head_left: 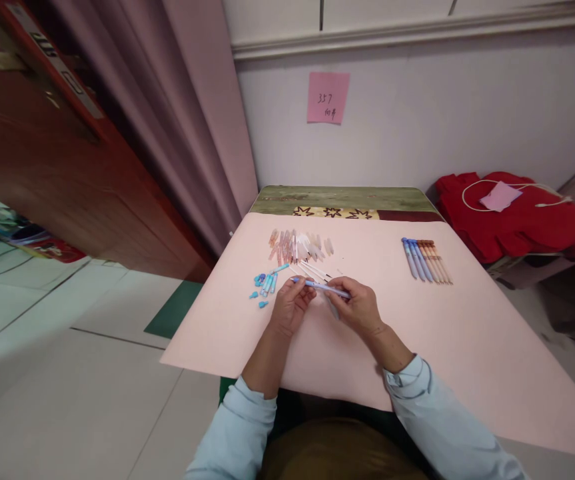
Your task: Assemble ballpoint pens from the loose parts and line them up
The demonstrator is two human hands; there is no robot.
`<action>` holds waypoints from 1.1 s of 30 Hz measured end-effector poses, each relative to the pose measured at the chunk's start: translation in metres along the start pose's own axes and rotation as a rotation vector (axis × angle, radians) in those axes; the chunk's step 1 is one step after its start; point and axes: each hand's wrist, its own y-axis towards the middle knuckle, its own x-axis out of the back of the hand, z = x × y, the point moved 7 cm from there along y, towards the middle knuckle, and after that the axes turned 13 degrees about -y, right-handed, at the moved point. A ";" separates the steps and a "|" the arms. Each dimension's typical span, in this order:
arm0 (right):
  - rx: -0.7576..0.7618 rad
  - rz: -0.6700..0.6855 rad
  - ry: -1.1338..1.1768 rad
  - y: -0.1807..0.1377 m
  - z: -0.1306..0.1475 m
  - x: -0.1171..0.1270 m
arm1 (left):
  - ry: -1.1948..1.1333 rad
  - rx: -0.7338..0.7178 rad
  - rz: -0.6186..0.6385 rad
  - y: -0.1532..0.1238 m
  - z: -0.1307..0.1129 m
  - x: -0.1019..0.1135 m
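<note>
Between both hands lies a slim blue pen (pixel 323 287), held level above the pale sheet. My left hand (pixel 293 303) pinches its left end with thumb and fingertips. Around its right end, the fingers of my right hand (pixel 360 305) are closed. Just beyond the hands rest several white pen refills (pixel 314 271). To the left are light-blue pen parts (pixel 269 285) and small blue caps (pixel 262 305). Farther back is a pile of brownish and clear pen barrels (pixel 294 247).
A row of blue and brown pens (pixel 424 261) lies at the right on the pale pink sheet (pixel 447 340). Red cloth (pixel 512 220) with a white cord sits beyond the table's right edge. A wooden door (pixel 82 167) and purple curtain (pixel 177 100) stand at the left.
</note>
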 end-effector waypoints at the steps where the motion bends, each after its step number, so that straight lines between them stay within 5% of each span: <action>1: -0.008 -0.009 0.010 0.000 0.000 0.000 | 0.006 0.002 -0.006 0.000 0.000 0.000; 33: -0.033 -0.048 0.045 -0.003 0.004 -0.003 | 0.251 0.026 0.046 -0.005 0.014 -0.006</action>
